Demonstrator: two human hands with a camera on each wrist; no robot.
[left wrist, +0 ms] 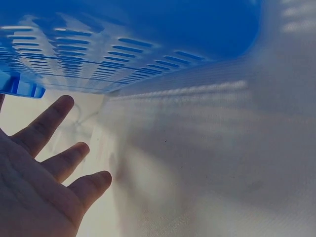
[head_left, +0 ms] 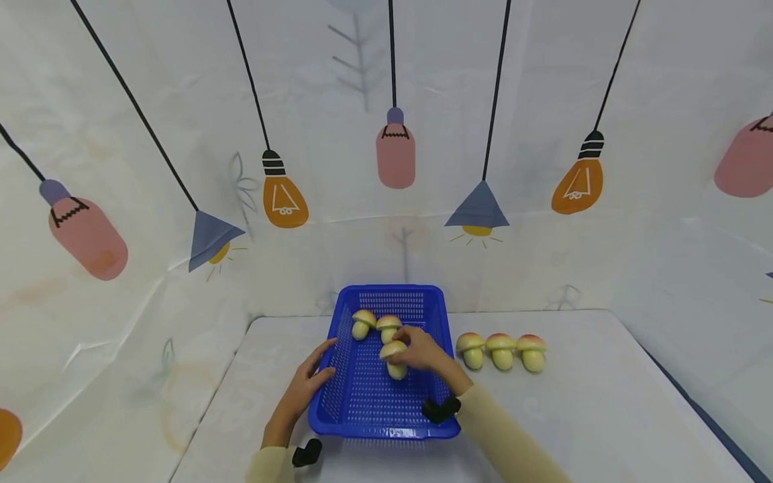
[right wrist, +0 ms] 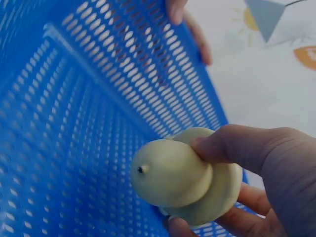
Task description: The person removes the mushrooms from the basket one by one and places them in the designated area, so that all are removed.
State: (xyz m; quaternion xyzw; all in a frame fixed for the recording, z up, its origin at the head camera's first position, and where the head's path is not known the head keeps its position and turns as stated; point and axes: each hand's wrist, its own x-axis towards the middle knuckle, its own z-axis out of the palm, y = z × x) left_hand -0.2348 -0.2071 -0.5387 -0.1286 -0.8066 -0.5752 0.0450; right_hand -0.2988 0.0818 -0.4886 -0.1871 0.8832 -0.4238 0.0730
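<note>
A blue plastic basket (head_left: 386, 429) stands on the table, and my right hand (head_left: 419, 349) is inside it, pinching a toy mushroom (head_left: 396, 371). In the right wrist view the thumb presses on this mushroom (right wrist: 170, 173) beside its rounded cream stem, with other fingers around the cap. Just beyond lie two more toy mushrooms, one toy mushroom (head_left: 360, 330) at the left and one (head_left: 388, 323) beside it, both with yellow-and-reddish caps. My left hand (head_left: 304, 382) rests at the basket's left rim; in the left wrist view its fingers (left wrist: 47, 123) are spread and mostly straight outside the wall.
Three more toy mushrooms (head_left: 500, 351) stand in a row on the white table (head_left: 610, 402), right of the basket. A pale sheet (head_left: 519, 268) printed with lamps hangs behind and around the table. Black bands (head_left: 306, 453) are on both wrists.
</note>
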